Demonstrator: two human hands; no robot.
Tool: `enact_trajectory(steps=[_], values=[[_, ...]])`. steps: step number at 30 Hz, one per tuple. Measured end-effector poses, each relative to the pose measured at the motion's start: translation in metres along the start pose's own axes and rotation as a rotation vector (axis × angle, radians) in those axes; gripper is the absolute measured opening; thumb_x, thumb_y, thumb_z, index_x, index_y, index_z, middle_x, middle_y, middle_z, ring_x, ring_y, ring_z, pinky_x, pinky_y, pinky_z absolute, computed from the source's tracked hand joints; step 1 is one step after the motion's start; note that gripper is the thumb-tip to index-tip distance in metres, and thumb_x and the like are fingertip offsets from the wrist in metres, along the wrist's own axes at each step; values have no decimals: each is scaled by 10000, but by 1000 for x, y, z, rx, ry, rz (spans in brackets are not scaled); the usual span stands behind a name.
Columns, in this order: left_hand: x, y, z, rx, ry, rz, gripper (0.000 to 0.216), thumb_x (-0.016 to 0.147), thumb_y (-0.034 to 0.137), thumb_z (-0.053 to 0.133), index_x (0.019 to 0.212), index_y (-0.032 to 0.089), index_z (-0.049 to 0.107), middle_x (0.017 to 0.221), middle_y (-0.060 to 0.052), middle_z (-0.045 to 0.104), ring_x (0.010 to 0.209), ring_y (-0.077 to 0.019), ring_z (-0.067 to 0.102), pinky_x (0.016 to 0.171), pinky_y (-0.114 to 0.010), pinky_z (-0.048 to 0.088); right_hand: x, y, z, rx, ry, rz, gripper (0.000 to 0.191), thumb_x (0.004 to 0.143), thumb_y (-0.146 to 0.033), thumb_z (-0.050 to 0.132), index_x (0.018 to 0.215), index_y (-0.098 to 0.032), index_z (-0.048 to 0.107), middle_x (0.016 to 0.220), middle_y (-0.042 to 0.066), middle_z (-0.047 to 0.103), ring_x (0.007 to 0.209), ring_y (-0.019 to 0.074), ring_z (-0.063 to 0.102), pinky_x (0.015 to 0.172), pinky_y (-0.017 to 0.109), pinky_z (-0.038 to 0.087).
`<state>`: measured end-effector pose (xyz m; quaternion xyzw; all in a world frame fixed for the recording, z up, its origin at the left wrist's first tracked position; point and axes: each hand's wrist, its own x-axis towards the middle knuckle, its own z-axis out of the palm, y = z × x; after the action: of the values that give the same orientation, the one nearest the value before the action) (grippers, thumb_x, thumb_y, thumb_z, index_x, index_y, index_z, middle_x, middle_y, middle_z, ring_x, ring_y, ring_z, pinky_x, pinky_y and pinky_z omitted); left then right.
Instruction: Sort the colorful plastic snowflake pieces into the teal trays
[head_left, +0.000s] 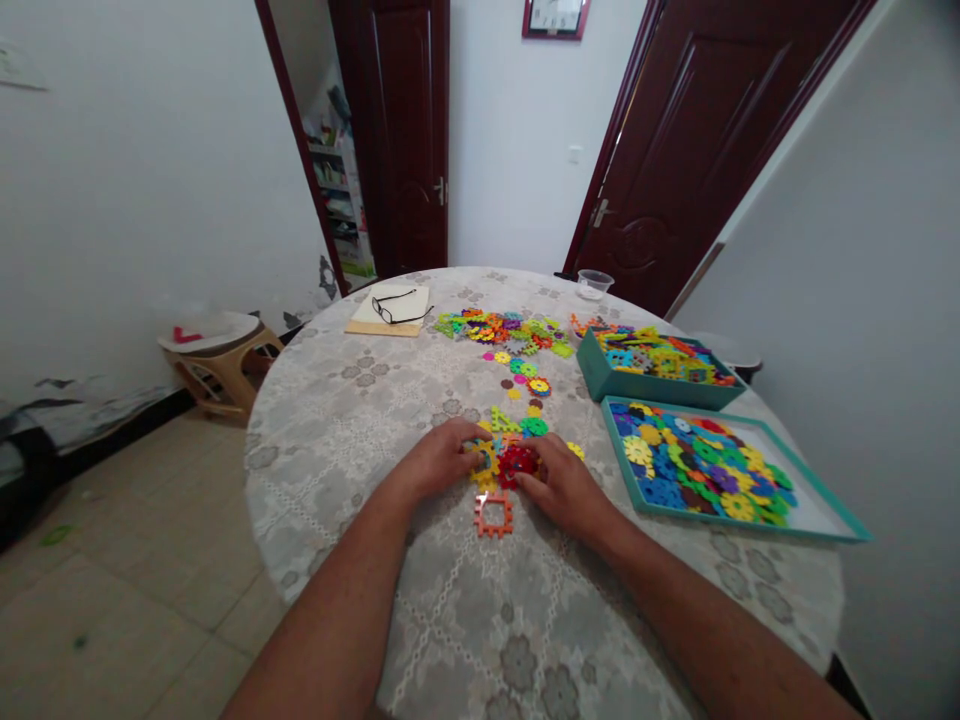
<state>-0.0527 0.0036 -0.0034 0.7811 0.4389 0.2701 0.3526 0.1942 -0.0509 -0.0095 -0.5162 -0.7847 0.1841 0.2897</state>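
Note:
At the middle of the round table my left hand (448,457) is closed with its fingertips on a yellow toothed plastic building piece (484,468). My right hand (561,478) pinches a red gear (517,464) against the yellow piece's right side. How the two pieces join is too small to tell. An orange square frame with toothed edges (493,514) lies flat on the cloth just nearer to me. Beyond my fingers are a green gear (534,427) and a lime triangular piece (502,420). A yellow gear (575,451) lies past my right hand.
A teal box (660,385) heaped with pieces and a teal-edged tray (814,490) of gears stand at the right. Farther back lie a pile of mixed pieces (506,328), black glasses (394,308) on a notebook (364,325), and a clear plastic cup (595,284).

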Motion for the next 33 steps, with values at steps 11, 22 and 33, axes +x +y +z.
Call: enact_trajectory(steps=[11,22,33], values=[[-3,-2,8,19,66,-37,554,744,237,739,1297,249,706,1295,-106,700,1175,-299,646,1069,-403,460,5,4,1,-10,-25,-31,322,897,-279,697,1198,-232,591,1469,126,530,1390,275,492,1160,476,384],[-2,18,6,50,-78,18,565,707,151,657,1259,246,727,1153,-64,736,1051,-261,650,972,-351,482,5,1,-4,77,-61,-67,183,863,-175,655,1012,-235,569,1122,47,656,1017,214,608,889,328,463],[2,21,16,0,-52,159,328,710,116,544,974,220,708,1007,-40,680,975,-212,609,892,-305,476,0,-1,-8,21,-48,-142,137,872,-128,525,907,-226,614,869,21,656,796,181,584,744,291,427]])
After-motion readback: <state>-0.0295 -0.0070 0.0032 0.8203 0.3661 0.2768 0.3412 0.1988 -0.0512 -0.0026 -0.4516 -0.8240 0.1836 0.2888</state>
